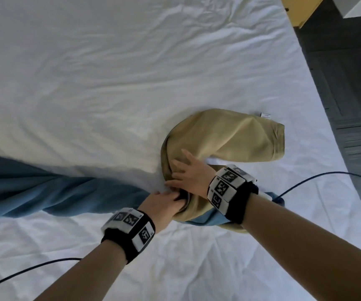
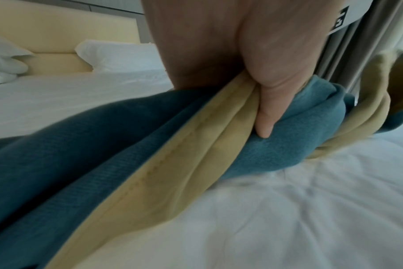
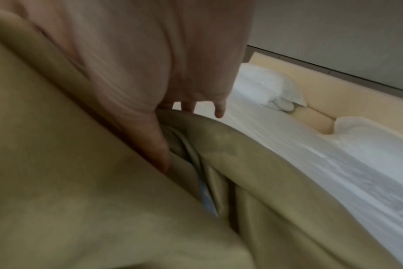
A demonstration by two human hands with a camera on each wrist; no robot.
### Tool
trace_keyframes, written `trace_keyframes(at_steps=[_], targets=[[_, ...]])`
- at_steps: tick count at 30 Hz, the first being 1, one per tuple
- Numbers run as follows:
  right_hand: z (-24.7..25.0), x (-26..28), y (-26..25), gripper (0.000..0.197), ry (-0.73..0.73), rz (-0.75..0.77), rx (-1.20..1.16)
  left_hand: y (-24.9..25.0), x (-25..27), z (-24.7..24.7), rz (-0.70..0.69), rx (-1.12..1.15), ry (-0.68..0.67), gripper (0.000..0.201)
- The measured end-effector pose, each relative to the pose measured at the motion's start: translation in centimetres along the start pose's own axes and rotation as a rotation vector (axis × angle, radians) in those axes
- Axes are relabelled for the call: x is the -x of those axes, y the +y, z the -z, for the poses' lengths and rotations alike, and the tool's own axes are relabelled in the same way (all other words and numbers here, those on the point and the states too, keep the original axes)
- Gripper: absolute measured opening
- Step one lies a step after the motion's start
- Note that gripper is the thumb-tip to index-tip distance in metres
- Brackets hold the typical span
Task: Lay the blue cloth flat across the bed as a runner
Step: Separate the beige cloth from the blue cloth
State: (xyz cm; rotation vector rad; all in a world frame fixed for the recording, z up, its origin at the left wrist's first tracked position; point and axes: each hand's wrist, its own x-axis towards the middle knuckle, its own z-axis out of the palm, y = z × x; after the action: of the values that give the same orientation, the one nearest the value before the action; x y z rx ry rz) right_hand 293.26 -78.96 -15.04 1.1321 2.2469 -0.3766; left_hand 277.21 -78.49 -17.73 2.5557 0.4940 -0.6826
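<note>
The blue cloth [image 1: 45, 192] lies bunched and twisted across the white bed [image 1: 131, 72], running off the left edge of the head view. Its right end is turned over, showing a tan underside [image 1: 229, 135] with a small white label [image 1: 265, 115]. My left hand [image 1: 164, 200] grips the gathered cloth where blue meets tan. In the left wrist view the thumb [image 2: 265, 118] presses the blue fabric [image 2: 81, 163] against the tan hem. My right hand [image 1: 186, 172] rests just beyond it with fingers spread flat on the tan fold [image 3: 81, 200].
The bed's right edge runs diagonally, with dark grey floor [image 1: 349, 83] past it. Yellow furniture [image 1: 299, 9] and a white box [image 1: 357, 5] stand at top right. Dark cables [image 1: 305, 181] trail from both wrists. White pillows [image 2: 117, 54] lean on the cream headboard [image 2: 58, 36].
</note>
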Motion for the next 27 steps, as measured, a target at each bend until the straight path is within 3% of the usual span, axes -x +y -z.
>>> trace_keyframes(at_steps=[6, 9, 15, 20, 23, 25, 27], targets=[[0.3, -0.2, 0.8, 0.033, -0.137, -0.159, 0.037, 0.1, 0.0, -0.4, 0.056, 0.023, -0.023, 0.036], [-0.2, 2.0, 2.6, 0.032, -0.106, -0.274, -0.036, 0.2, -0.8, 0.5, 0.117, 0.033, 0.017, 0.042], [-3.4, 10.4, 8.3, 0.033, -0.072, -0.726, -0.182, -0.8, -3.3, 3.2, 0.266, 0.022, 0.09, 0.038], [-8.5, 18.5, 10.4, 0.067, -0.128, -1.065, -0.423, -2.1, -4.1, 5.6, 0.407, -0.066, 0.13, 0.033], [-12.0, 23.4, 10.3, 0.047, -0.161, -1.311, -0.44, -2.3, -4.7, 6.7, 0.464, -0.081, 0.094, 0.031], [-14.3, 24.5, 9.4, 0.055, -0.273, -1.318, -0.386, -1.1, -5.6, 6.9, 0.464, -0.073, 0.016, 0.044], [-15.6, 23.6, 8.5, 0.09, -0.226, -1.157, -0.382, 1.5, -7.0, 6.4, 0.401, -0.028, -0.07, 0.076]])
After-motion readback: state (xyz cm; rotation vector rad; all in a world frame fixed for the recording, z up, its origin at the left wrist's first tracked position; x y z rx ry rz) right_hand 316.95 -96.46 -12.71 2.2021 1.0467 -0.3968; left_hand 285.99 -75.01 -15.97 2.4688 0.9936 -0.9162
